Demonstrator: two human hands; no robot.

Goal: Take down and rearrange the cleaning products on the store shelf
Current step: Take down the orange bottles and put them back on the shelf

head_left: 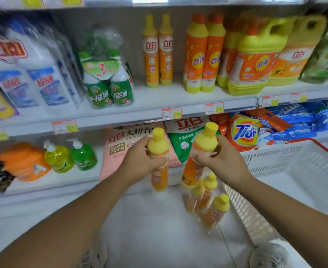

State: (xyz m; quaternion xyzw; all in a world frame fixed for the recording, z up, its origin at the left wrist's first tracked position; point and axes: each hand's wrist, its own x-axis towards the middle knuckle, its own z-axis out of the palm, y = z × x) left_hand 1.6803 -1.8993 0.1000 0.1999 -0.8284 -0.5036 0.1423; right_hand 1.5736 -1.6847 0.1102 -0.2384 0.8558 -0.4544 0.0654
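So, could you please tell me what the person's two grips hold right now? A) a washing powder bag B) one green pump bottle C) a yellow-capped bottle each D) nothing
C: the left grip holds one yellow-capped bottle by its neck, and the right grip holds a second bottle.

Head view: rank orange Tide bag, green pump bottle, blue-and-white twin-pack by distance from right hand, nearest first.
1. Orange Tide detergent bag, lower shelf, just behind the right hand.
2. Green pump bottle, lower shelf, left.
3. Blue-and-white bottle twin-pack, upper shelf, far left.

Bare shelf gap (140,94), floor bottles (210,192) below
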